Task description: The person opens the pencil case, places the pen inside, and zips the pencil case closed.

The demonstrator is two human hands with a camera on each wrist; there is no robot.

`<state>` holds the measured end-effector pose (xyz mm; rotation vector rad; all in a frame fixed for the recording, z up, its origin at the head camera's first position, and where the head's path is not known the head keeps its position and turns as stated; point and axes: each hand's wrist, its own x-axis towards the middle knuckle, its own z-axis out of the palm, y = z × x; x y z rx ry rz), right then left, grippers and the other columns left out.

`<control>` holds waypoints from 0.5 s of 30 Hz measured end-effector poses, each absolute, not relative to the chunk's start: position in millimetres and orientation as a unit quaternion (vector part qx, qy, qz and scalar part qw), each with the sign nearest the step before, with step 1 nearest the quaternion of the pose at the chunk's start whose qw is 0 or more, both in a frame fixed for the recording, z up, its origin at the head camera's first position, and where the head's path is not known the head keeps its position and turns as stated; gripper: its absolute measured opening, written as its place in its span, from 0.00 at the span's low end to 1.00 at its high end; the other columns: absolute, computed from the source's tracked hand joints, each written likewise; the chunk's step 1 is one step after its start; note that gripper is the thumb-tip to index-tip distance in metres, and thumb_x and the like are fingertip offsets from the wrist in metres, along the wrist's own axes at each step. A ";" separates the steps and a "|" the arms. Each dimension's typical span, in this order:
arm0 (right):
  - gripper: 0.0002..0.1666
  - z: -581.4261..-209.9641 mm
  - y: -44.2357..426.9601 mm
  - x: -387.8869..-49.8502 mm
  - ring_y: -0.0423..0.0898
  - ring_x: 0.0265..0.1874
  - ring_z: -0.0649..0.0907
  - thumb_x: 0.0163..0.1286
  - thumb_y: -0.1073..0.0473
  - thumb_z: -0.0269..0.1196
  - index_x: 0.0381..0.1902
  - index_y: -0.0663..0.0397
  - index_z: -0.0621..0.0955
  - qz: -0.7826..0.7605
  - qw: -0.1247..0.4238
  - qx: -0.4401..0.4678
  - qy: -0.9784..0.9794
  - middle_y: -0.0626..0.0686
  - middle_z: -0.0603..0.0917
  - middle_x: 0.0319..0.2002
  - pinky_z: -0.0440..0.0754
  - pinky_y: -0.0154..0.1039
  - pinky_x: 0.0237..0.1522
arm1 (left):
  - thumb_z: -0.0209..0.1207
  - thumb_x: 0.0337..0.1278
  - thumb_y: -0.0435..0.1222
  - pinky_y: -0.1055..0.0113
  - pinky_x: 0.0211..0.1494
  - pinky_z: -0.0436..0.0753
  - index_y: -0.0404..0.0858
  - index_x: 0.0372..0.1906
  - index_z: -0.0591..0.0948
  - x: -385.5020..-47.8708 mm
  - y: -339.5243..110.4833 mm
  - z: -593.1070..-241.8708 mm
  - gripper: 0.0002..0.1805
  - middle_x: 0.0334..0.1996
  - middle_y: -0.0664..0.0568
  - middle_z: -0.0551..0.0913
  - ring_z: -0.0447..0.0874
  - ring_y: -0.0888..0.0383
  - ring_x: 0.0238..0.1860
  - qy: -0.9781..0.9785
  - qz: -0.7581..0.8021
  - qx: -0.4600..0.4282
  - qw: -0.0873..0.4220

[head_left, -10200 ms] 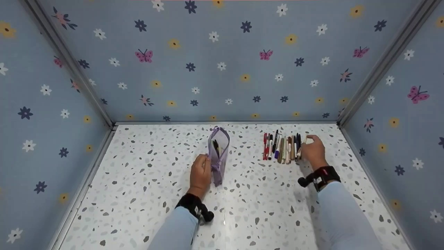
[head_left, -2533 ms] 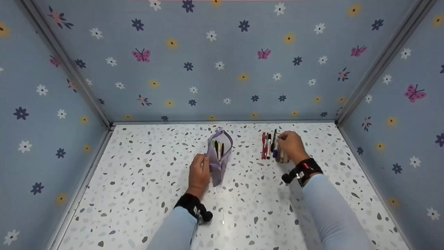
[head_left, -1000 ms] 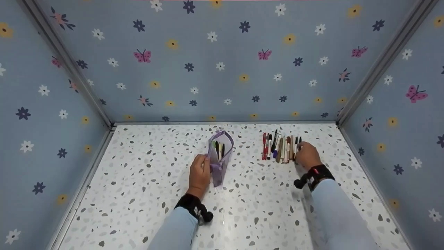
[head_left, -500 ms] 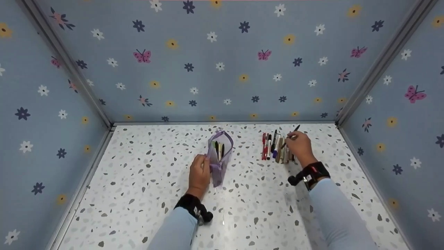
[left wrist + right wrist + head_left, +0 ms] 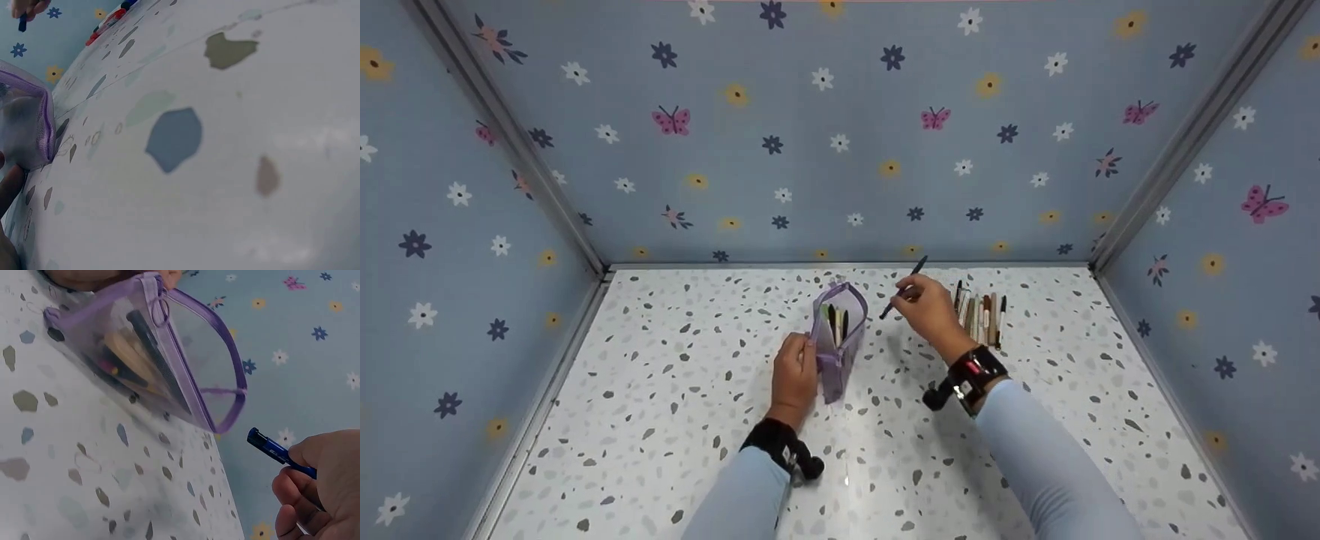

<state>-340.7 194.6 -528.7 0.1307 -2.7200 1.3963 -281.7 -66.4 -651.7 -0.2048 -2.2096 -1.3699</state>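
Note:
A see-through pencil case (image 5: 832, 379) with purple trim stands upright on the table, its top spread wide. My left hand (image 5: 793, 375) holds its left side with the fingertips. Several pens (image 5: 838, 324) stick up inside, and the right wrist view shows them through the mesh. To the right of the case, my right hand (image 5: 934, 311) pinches a pen (image 5: 271, 446) between thumb and fingers. It looks dark in the head view and deep blue in the right wrist view. The pen slants in the air, apart from the case's rim.
On the right lies a row of pens and markers (image 5: 986, 321), partly hidden behind my right hand. The speckled tabletop (image 5: 660, 420) meets a flowered back wall (image 5: 840, 187), with side walls left and right.
My right hand has picked the pen up from the right end of the row and carried it left, close to the case. Over ten seconds, more pens have appeared inside; my left hand stays put.

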 end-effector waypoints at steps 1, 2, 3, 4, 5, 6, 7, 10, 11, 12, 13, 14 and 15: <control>0.15 -529.4 186.6 -340.7 0.51 0.45 0.92 0.78 0.60 0.74 0.59 0.55 0.89 0.452 0.041 0.050 -0.890 0.56 0.94 0.45 0.88 0.43 0.46 | 0.54 0.85 0.31 0.51 0.50 0.83 0.35 0.37 0.78 -281.4 -66.0 -651.2 0.12 0.37 0.44 0.81 0.81 0.48 0.40 -0.817 -0.508 -0.075 0.262; 0.15 -530.2 178.7 -340.3 0.51 0.44 0.92 0.78 0.60 0.75 0.59 0.55 0.89 0.447 0.039 0.058 -0.892 0.55 0.94 0.45 0.89 0.43 0.45 | 0.54 0.85 0.31 0.51 0.50 0.83 0.35 0.37 0.78 -281.2 -65.6 -651.0 0.12 0.37 0.44 0.81 0.81 0.48 0.41 -0.817 -0.508 -0.075 0.263; 0.16 -531.3 171.2 -339.9 0.50 0.44 0.92 0.78 0.60 0.75 0.60 0.56 0.89 0.443 0.035 0.065 -0.893 0.55 0.94 0.45 0.90 0.43 0.45 | 0.55 0.85 0.31 0.51 0.50 0.83 0.35 0.37 0.78 -281.2 -65.4 -650.6 0.12 0.37 0.44 0.81 0.81 0.48 0.41 -0.817 -0.507 -0.076 0.265; 0.16 -532.3 164.1 -339.3 0.50 0.43 0.92 0.78 0.60 0.75 0.60 0.56 0.89 0.439 0.032 0.073 -0.895 0.54 0.94 0.45 0.90 0.43 0.44 | 0.55 0.85 0.31 0.51 0.50 0.83 0.35 0.37 0.78 -281.2 -65.3 -650.3 0.12 0.37 0.44 0.81 0.81 0.48 0.41 -0.816 -0.507 -0.076 0.267; 0.16 -533.5 157.3 -338.8 0.50 0.43 0.92 0.78 0.60 0.75 0.60 0.56 0.89 0.436 0.028 0.080 -0.896 0.54 0.94 0.45 0.90 0.43 0.44 | 0.55 0.85 0.31 0.51 0.49 0.84 0.35 0.37 0.78 -281.1 -65.4 -650.1 0.12 0.37 0.44 0.81 0.81 0.48 0.40 -0.815 -0.508 -0.077 0.269; 0.16 -534.9 151.0 -338.6 0.50 0.43 0.92 0.78 0.61 0.75 0.60 0.56 0.89 0.434 0.025 0.088 -0.896 0.55 0.94 0.45 0.91 0.43 0.43 | 0.55 0.85 0.31 0.51 0.49 0.84 0.35 0.37 0.78 -281.1 -65.5 -649.9 0.12 0.37 0.44 0.81 0.81 0.48 0.40 -0.814 -0.509 -0.077 0.270; 0.16 -536.3 145.1 -338.4 0.49 0.43 0.92 0.78 0.61 0.75 0.59 0.56 0.89 0.427 0.023 0.097 -0.899 0.55 0.94 0.45 0.91 0.43 0.43 | 0.55 0.85 0.31 0.52 0.49 0.84 0.35 0.37 0.78 -281.1 -65.6 -649.8 0.12 0.38 0.44 0.81 0.82 0.48 0.41 -0.814 -0.510 -0.076 0.269; 0.14 -539.8 131.4 -337.0 0.50 0.41 0.92 0.78 0.61 0.74 0.59 0.56 0.88 0.408 0.014 0.122 -0.905 0.56 0.94 0.45 0.91 0.43 0.43 | 0.54 0.86 0.32 0.53 0.50 0.84 0.35 0.37 0.78 -281.0 -66.2 -649.9 0.12 0.38 0.45 0.81 0.81 0.50 0.41 -0.815 -0.513 -0.071 0.258; 0.14 -541.1 128.1 -336.3 0.50 0.41 0.92 0.79 0.61 0.74 0.59 0.55 0.89 0.399 0.009 0.129 -0.908 0.56 0.94 0.45 0.91 0.43 0.42 | 0.54 0.86 0.32 0.53 0.50 0.84 0.35 0.37 0.78 -280.8 -66.4 -649.9 0.12 0.38 0.45 0.82 0.81 0.50 0.41 -0.816 -0.515 -0.069 0.253; 0.14 -542.2 125.3 -335.5 0.49 0.40 0.92 0.79 0.61 0.74 0.59 0.55 0.88 0.393 0.000 0.134 -0.910 0.56 0.94 0.45 0.91 0.43 0.42 | 0.54 0.87 0.33 0.53 0.51 0.84 0.36 0.37 0.78 -280.6 -66.7 -649.7 0.12 0.39 0.45 0.82 0.81 0.50 0.42 -0.817 -0.517 -0.066 0.248; 0.15 -543.0 122.9 -334.5 0.49 0.39 0.92 0.79 0.60 0.73 0.60 0.55 0.88 0.388 -0.011 0.138 -0.911 0.56 0.94 0.45 0.91 0.43 0.41 | 0.54 0.87 0.33 0.53 0.51 0.84 0.36 0.38 0.78 -280.3 -67.1 -649.4 0.12 0.39 0.45 0.82 0.82 0.50 0.42 -0.817 -0.518 -0.063 0.244; 0.15 -544.0 121.0 -333.6 0.48 0.39 0.91 0.79 0.60 0.73 0.60 0.55 0.89 0.383 -0.023 0.142 -0.913 0.56 0.94 0.46 0.91 0.43 0.41 | 0.54 0.87 0.33 0.53 0.51 0.84 0.36 0.38 0.79 -280.1 -67.4 -649.1 0.12 0.39 0.45 0.82 0.82 0.50 0.42 -0.818 -0.518 -0.061 0.241; 0.15 -544.8 119.5 -332.6 0.48 0.38 0.91 0.79 0.60 0.73 0.60 0.55 0.89 0.379 -0.037 0.143 -0.913 0.56 0.94 0.46 0.91 0.43 0.40 | 0.54 0.87 0.33 0.53 0.52 0.85 0.36 0.38 0.79 -280.1 -67.8 -649.3 0.12 0.40 0.45 0.82 0.82 0.50 0.43 -0.818 -0.519 -0.059 0.241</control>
